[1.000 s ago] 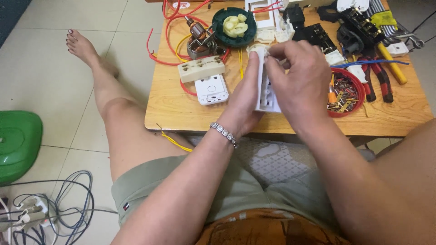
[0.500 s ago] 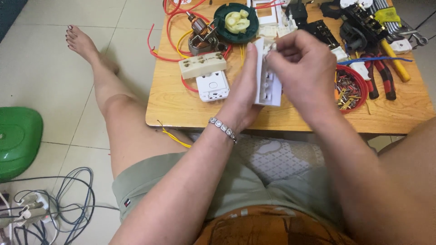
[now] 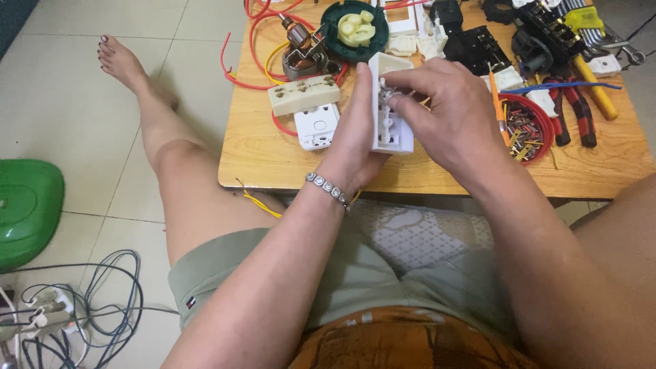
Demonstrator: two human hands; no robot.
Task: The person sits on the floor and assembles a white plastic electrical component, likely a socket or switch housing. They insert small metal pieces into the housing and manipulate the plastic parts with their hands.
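Observation:
My left hand [image 3: 359, 140] grips a white plastic socket body [image 3: 389, 130] from the left and holds it upright over the low wooden table [image 3: 273, 157]. My right hand [image 3: 447, 113] comes from the right, its fingertips pinched on a small part at the upper face of the socket body. What the fingertips pinch is too small to make out. A beaded bracelet [image 3: 328, 188] circles my left wrist.
On the table lie a cream socket strip [image 3: 304, 93], a white switch module [image 3: 316, 126], a motor armature with red wires [image 3: 301, 48], a green dish of pale parts [image 3: 355, 27], a red bowl of small bits [image 3: 526, 123], red-handled pliers [image 3: 570, 109]. A green stool [image 3: 24, 208] and cables [image 3: 82, 307] are on the floor.
Both hands have lifted the socket body slightly and turned it more upright; the right fingertips have shifted to its upper end.

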